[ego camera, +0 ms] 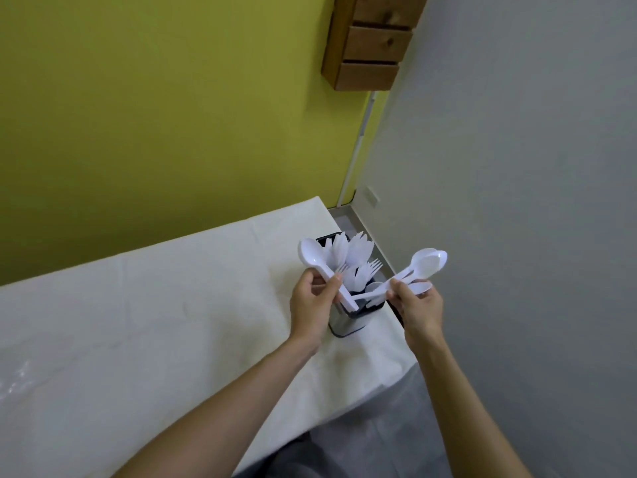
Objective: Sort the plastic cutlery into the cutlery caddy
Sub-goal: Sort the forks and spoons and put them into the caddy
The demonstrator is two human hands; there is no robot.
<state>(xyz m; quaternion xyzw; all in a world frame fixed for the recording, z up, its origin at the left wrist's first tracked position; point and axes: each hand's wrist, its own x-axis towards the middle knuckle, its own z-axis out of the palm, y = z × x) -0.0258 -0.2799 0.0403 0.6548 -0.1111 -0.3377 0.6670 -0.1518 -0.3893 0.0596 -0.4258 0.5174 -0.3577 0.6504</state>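
A dark cutlery caddy (348, 326) with a shiny lower wall stands near the table's right corner. White plastic knives (339, 250) and forks (365, 270) stick up out of it. My left hand (312, 307) is just left of the caddy, pinching one white spoon (310, 257) by its handle, bowl up and tilted left. My right hand (418, 310) is to the right of the caddy, gripping a bunch of white spoons (427, 262) whose bowls fan out to the upper right and whose handles point over the caddy's opening.
The table (155, 322) is covered with a white cloth, and its right edge runs right by the caddy. A grey wall is close on the right, a yellow-green wall behind. A wooden drawer unit (374, 39) hangs high on the wall.
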